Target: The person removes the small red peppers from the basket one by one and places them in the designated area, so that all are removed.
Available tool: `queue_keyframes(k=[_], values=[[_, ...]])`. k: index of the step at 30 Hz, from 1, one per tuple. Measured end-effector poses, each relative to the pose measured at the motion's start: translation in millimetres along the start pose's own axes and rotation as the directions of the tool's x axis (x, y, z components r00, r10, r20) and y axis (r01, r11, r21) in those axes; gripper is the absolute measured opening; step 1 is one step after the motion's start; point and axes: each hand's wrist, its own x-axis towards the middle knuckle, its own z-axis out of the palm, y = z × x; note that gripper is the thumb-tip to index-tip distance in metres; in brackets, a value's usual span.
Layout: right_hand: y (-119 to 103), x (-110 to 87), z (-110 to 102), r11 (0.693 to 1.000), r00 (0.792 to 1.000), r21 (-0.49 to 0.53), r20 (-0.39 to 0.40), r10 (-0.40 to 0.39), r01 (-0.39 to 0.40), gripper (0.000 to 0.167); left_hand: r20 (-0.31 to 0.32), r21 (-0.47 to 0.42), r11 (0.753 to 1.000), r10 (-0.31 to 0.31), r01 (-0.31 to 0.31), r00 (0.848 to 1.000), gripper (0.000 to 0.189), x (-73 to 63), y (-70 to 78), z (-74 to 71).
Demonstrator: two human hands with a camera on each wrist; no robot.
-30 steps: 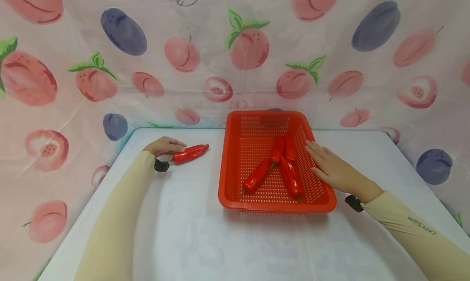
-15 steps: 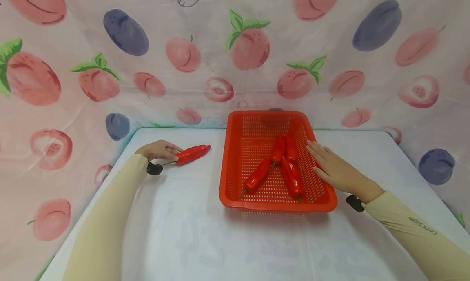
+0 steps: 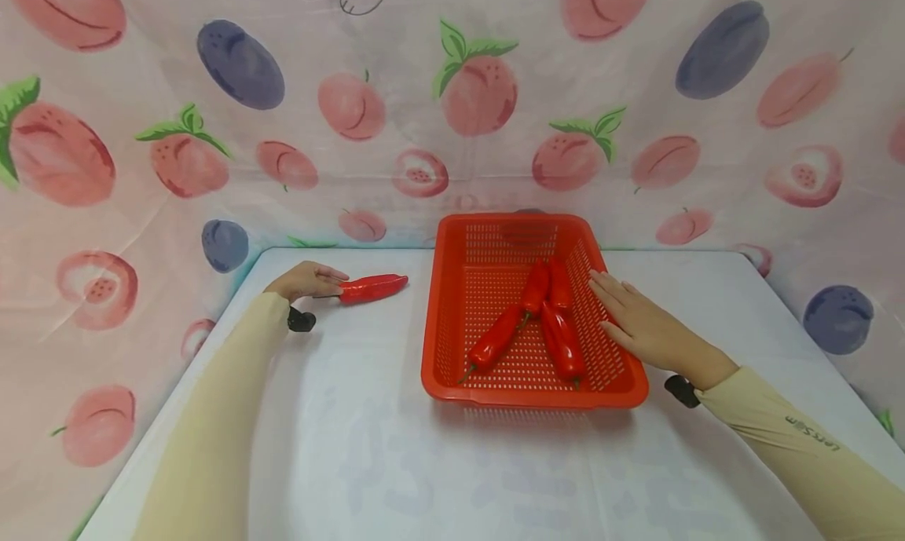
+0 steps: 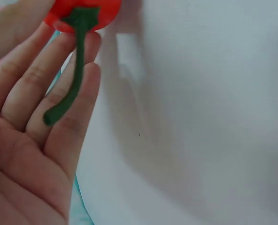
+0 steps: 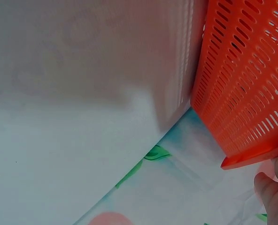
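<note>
My left hand (image 3: pixel 309 280) pinches a long red pepper (image 3: pixel 373 288) at its stem end, left of the basket. In the left wrist view, the thumb and fingers meet the pepper (image 4: pixel 111 13) at the top edge, and its curved green stem (image 4: pixel 77 75) hangs over the fingers. A shadow lies on the white surface beside it. My right hand (image 3: pixel 646 329) rests with straight fingers on the right rim of a red perforated plastic basket (image 3: pixel 431 313). Several red peppers (image 3: pixel 495 338) lie inside. The right wrist view shows the basket's outer wall (image 5: pixel 242 70) and a few fingertips at its rim.
A white-covered table (image 3: pixel 396 462) bears everything. Behind it and to the left hangs a fruit-print cloth (image 3: pixel 417 78). Black wrist devices (image 3: pixel 302 319) sit under both wrists.
The left hand first slid back toward the stem end of the pepper. The pepper has since shifted slightly away from me and turned flatter. The right hand and basket stay put.
</note>
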Motion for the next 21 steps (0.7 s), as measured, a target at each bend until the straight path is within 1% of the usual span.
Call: queue_keyframes(k=[3, 5, 10, 13, 21], values=[[0, -0.3, 0, 1.000, 1.000, 0.001, 0.001, 0.003, -0.003, 0.063, -0.018, -0.012, 0.999, 0.042, -0.043, 0.999, 0.048, 3.0, 2.1, -0.7], [0, -0.5, 0, 1.000, 1.000, -0.001, -0.004, 0.001, -0.001, 0.063, -0.020, -0.014, 0.998, 0.057, -0.057, 0.998, 0.048, 6.3, 2.2, -1.2], [1, 0.2, 1, 1.000, 1.000, -0.006, 0.004, 0.009, -0.009, 0.063, -0.022, -0.020, 0.999, 0.045, -0.045, 0.999, 0.047, 13.1, 1.4, -1.0], [0, 1.0, 0, 1.000, 1.000, -0.004, 0.014, 0.017, -0.017, 0.063, -0.023, -0.021, 0.999, 0.042, -0.043, 0.999, 0.049, 14.9, 0.8, -1.1], [-2, 1.0, -2, 1.000, 1.000, 0.002, 0.017, 0.020, -0.020, 0.063, -0.060, -0.042, 0.999, 0.031, -0.033, 0.998, 0.050, 18.9, -3.2, -3.5]])
